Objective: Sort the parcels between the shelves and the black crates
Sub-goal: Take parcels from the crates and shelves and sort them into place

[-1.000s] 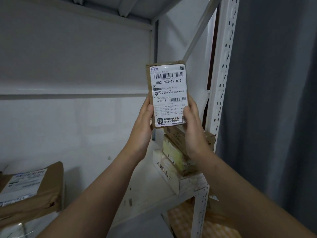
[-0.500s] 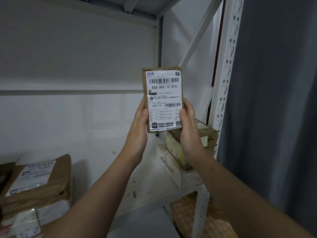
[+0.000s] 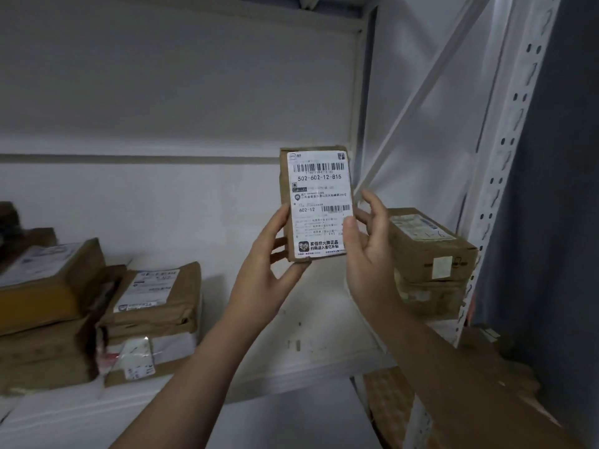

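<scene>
I am seeing the left hand (image 3: 262,273) gripping the parcel (image 3: 316,202) by its lower left edge, thumb on the front and fingers curling behind, while the right hand (image 3: 366,251) is resting only its thumb on the lower right of the label (image 3: 319,202), its other fingers spreading loose and apart beside it. The fingers behind are showing only partly, the label's small print is reading too fine, and both elbows are running off the bottom. The parcel is standing upright between the hands, above the shelf (image 3: 324,322), with boxes (image 3: 428,251) sitting to its right and stacks (image 3: 97,306) to its left.
</scene>
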